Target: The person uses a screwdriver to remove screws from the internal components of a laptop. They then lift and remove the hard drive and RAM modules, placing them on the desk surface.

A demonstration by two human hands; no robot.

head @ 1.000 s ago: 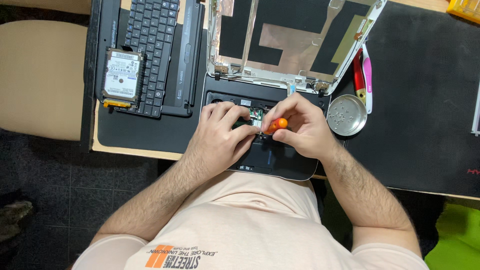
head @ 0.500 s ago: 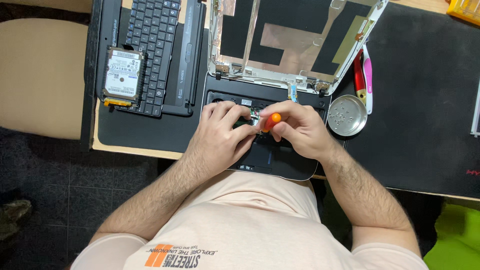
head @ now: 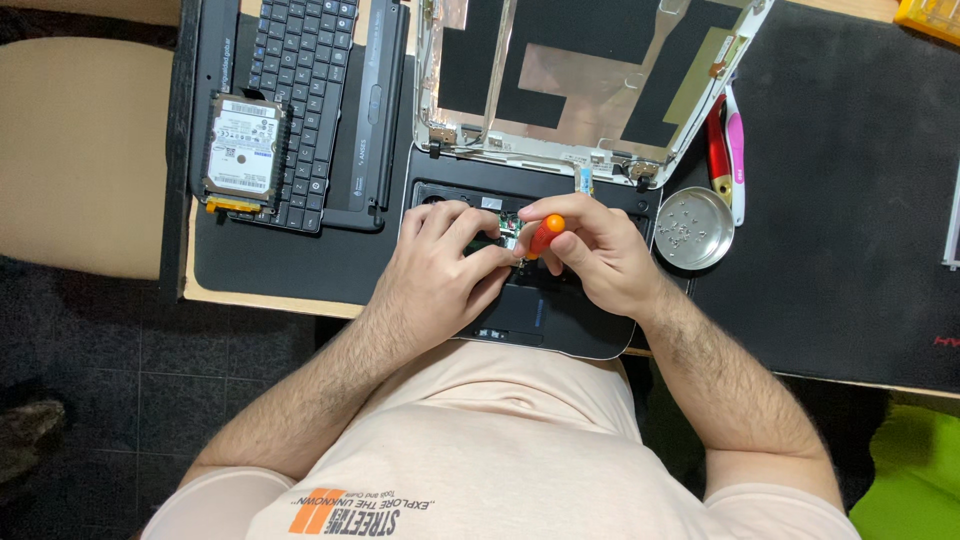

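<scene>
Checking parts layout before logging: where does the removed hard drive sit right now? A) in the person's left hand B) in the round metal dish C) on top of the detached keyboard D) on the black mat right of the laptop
C: the hard drive lies on the detached keyboard's left edge, while the round metal dish holds only small screws and the left hand rests on the laptop base.

Matt black plastic on the laptop base (head: 560, 320), smooth under the hands. The screwdriver (head: 546, 234) shows a glossy orange plastic handle. Bare silvery metal and dull copper-coloured foil line the open lid shell (head: 590, 80). The hard drive (head: 241, 150) gleams metallic under a paper label. The round dish (head: 693, 228) is brushed metal. The mat (head: 850, 200) looks soft, matt black.
</scene>
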